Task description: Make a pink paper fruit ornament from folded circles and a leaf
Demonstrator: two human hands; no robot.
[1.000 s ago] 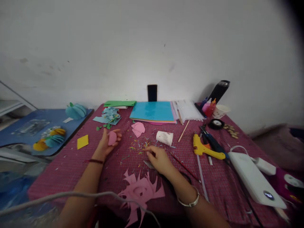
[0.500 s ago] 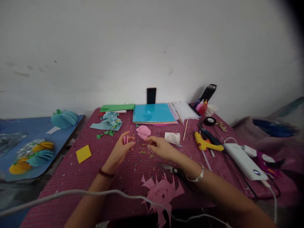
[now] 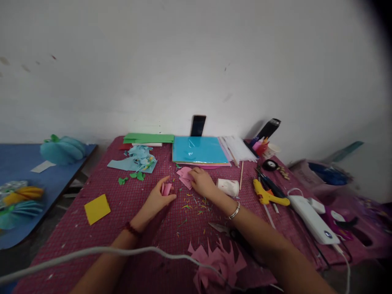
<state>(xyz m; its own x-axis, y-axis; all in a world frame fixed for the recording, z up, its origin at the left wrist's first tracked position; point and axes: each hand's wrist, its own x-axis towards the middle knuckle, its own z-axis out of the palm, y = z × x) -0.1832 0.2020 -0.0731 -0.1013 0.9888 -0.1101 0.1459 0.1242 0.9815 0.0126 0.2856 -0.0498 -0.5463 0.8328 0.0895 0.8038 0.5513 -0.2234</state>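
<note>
My left hand holds folded pink paper pieces between its curved fingers and thumb, a little above the table. The tip of its index finger stands away from the thumb. My right hand reaches to a small pile of rounded pink paper cut-outs, its curled fingers on the right edge of the pile; the fingertips are partly hidden. Below the right forearm lie scissors, with the handles partly covered. Pink paper offcuts with jagged points lie at the near edge.
A white paper cup lies on its side by my right wrist. Farther right are a yellow glue gun and a white power bank. Blue sheets lie at the back. A white cable crosses in front of my arms.
My right hand has moved forward onto the pink cut-outs, where before it hovered just beside them. The left hand keeps its pink pieces. The view has shifted slightly to the right.
</note>
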